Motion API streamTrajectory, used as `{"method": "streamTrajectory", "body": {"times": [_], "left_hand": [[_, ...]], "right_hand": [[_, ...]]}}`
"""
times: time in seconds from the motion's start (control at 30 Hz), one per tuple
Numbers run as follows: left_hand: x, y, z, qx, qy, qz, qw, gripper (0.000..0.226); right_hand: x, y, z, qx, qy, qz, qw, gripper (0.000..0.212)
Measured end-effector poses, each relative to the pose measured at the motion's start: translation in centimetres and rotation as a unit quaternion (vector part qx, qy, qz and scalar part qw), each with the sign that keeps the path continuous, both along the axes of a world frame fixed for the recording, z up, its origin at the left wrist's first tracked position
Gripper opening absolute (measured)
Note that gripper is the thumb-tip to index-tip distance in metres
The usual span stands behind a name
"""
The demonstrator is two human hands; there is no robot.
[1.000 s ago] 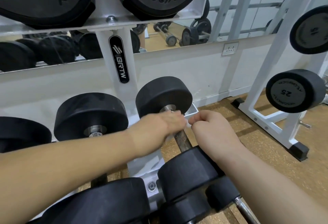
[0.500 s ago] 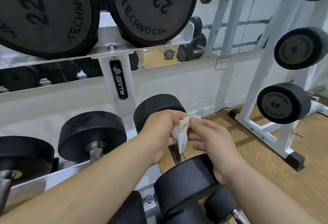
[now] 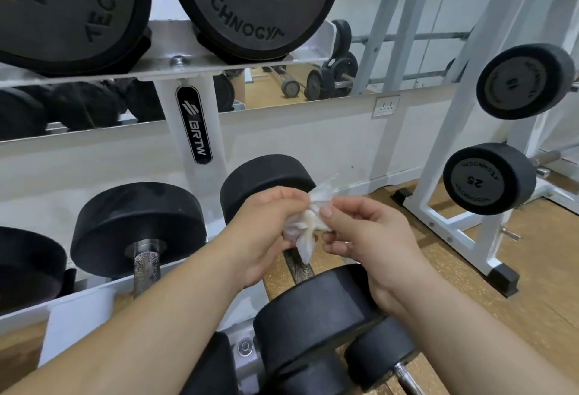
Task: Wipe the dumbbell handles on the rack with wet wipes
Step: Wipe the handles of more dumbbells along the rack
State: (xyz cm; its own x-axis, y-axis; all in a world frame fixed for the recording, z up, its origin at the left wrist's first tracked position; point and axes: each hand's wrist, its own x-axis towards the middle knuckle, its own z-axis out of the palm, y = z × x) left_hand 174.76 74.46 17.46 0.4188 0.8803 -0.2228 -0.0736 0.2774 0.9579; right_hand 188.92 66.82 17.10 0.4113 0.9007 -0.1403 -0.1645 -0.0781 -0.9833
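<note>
A crumpled white wet wipe (image 3: pixel 308 224) is held between both hands, a little above a dumbbell handle (image 3: pixel 299 267). My left hand (image 3: pixel 261 231) grips the wipe from the left. My right hand (image 3: pixel 365 235) pinches its right edge with thumb and fingers. The knurled handle belongs to a black dumbbell (image 3: pixel 316 310) that lies on the lower tier of the white rack (image 3: pixel 194 131). To the left lies a second black dumbbell (image 3: pixel 138 228) with a rusty handle (image 3: pixel 146 271).
Large 22.5 dumbbells (image 3: pixel 250 3) fill the upper shelf just overhead. A second white rack (image 3: pixel 454 194) at the right holds dumbbells marked 25 (image 3: pixel 485 178) and 15 (image 3: pixel 523 81). A mirror and white wall stand behind; the cork floor (image 3: pixel 532 316) lies at the right.
Both hands lifted off the dumbbell handle with the wipe. The wipe, hidden in the fists a second ago, now shows bunched between the hands. The view tilted upward.
</note>
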Motion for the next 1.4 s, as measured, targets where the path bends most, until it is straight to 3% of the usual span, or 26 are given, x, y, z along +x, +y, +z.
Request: {"method": "streamTrajectory", "body": {"times": [0.07,0.2,0.3,0.43,0.77,0.9,1.03,1.17,1.3,1.4], "left_hand": [[-0.3,0.1,0.1,0.014,0.008,0.001,1.0,0.011],[-0.7,0.5,0.0,0.054,0.045,-0.003,0.997,0.01],[-0.9,1.0,-0.5,0.084,0.101,0.031,0.991,0.013],[-0.6,0.5,-0.8,0.071,0.132,-0.039,0.988,0.02],[-1.1,0.4,0.1,-0.114,-0.055,-0.15,0.981,0.036],[-1.2,0.9,0.7,-0.138,-0.164,-0.084,0.973,0.042],[-1.6,0.9,1.2,-0.16,-0.219,-0.049,0.961,0.043],[-2.1,1.0,1.6,-0.136,-0.177,-0.035,0.974,0.043],[-2.1,1.0,1.0,-0.081,-0.075,-0.077,0.991,0.026],[-1.6,0.4,0.8,-0.036,-0.047,-0.107,0.993,0.026]], "right_hand": [[0.2,0.2,0.0,-0.026,-0.039,0.034,0.998,0.022],[0.2,0.6,-0.2,-0.049,-0.091,0.07,0.992,0.007],[0.3,0.8,-0.1,-0.057,-0.063,0.04,0.996,0.012],[0.4,1.0,0.7,-0.038,0.03,0.01,0.999,0.012],[-0.2,1.6,-0.1,0.002,-0.066,-0.013,0.998,0.015],[0.7,1.6,-0.3,0.034,-0.113,0.009,0.993,0.026],[2.0,1.6,-0.2,0.016,-0.058,0.051,0.997,0.039],[3.9,1.3,-0.6,-0.013,-0.005,0.036,0.999,0.021],[5.0,1.1,-1.2,-0.056,-0.109,-0.035,0.992,0.023],[3.3,0.8,-0.1,-0.014,-0.115,0.093,0.989,0.047]]}}
